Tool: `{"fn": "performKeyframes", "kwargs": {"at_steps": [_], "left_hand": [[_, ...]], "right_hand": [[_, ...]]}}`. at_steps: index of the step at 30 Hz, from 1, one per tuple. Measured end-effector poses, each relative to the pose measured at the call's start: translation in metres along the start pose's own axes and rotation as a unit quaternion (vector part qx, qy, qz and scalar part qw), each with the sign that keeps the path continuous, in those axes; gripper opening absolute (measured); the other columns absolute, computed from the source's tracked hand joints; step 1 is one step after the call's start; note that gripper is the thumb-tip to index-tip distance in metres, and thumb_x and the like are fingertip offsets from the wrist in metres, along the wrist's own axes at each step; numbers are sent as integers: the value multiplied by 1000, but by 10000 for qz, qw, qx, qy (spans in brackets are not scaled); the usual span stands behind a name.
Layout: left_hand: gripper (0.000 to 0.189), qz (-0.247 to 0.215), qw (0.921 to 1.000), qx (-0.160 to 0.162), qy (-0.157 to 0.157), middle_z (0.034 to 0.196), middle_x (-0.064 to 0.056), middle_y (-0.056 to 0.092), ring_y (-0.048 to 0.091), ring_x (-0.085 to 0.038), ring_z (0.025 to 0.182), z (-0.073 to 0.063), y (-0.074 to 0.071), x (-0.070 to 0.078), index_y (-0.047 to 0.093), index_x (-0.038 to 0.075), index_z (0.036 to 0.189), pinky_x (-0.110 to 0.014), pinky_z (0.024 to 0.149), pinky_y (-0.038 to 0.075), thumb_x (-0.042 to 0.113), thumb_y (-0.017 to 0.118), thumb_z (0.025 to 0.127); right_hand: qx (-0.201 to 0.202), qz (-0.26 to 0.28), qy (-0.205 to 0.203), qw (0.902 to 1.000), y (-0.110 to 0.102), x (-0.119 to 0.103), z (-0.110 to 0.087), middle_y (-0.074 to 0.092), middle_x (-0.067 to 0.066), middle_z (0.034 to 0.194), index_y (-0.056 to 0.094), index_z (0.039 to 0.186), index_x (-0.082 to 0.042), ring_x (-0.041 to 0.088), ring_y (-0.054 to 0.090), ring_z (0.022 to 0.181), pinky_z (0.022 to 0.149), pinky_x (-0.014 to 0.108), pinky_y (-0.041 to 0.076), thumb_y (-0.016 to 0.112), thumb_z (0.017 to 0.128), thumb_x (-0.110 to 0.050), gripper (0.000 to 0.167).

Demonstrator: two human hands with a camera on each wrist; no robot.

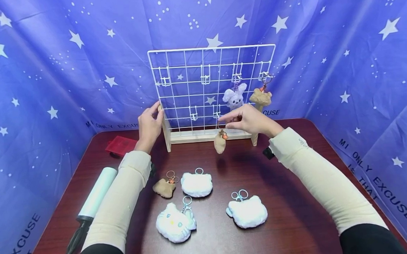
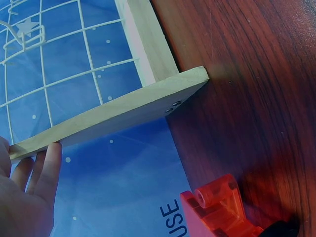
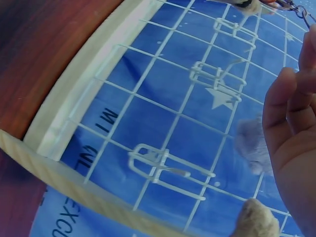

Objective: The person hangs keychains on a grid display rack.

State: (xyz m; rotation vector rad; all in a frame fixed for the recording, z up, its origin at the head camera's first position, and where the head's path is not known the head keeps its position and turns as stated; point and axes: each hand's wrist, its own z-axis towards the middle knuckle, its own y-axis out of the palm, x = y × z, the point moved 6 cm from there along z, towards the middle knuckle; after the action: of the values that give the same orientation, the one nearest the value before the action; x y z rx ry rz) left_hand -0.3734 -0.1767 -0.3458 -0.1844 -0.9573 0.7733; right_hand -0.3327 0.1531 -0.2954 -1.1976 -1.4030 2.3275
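A white wire grid rack [image 1: 211,48] on a wooden stand is upright at the back of the table. My left hand [image 1: 149,124] holds the stand's left wooden post [image 2: 113,103] near its top, fingertips against the outer side. In front of the grid, my right hand [image 1: 250,120] pinches the ring of a brown plush keychain [image 1: 220,143], which hangs below the fingers close to a lower hook. From upper right hooks hang a lavender plush keychain [image 1: 235,98] and another brown plush keychain [image 1: 261,96].
On the table lie a brown plush keychain [image 1: 164,188] and white plush keychains [image 1: 197,185], [image 1: 176,224], [image 1: 248,213]. To the left are a red translucent case [image 1: 121,146] and a pale green cylindrical device [image 1: 97,193] with a black end. Starry blue cloth [image 1: 46,74] surrounds the table.
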Motion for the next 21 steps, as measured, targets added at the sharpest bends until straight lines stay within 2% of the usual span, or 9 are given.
{"fn": "performKeyframes", "kwargs": {"at_steps": [10, 17, 21], "left_hand": [[36, 4, 10000, 3, -12, 101, -18, 74, 70, -33, 92, 0, -1, 1, 70, 17, 133, -45, 84, 56, 21, 69, 97], [36, -22, 10000, -15, -12, 100, -18, 74, 71, -32, 91, -1, 0, 1, 70, 17, 132, -44, 84, 57, 20, 69, 97], [36, -13, 10000, 1, -4, 100, -19, 73, 70, -32, 91, -1, 0, 1, 70, 17, 133, -44, 84, 57, 19, 68, 97]], "right_hand": [[417, -47, -40, 9991, -19, -15, 18, 78, 8, 100, 77, 120, -15, 7, 45, 53, 47, 22, 36, 74, 93, -12, 28], [693, 122, 192, 9973, -30, -23, 27, 71, 6, 81, 77, 121, -14, 10, 48, 60, 51, 22, 36, 74, 93, -11, 28], [802, 238, 379, 9958, -35, -26, 32, 67, 6, 78, 76, 122, -16, 10, 47, 61, 51, 22, 36, 73, 94, -14, 28]]}}
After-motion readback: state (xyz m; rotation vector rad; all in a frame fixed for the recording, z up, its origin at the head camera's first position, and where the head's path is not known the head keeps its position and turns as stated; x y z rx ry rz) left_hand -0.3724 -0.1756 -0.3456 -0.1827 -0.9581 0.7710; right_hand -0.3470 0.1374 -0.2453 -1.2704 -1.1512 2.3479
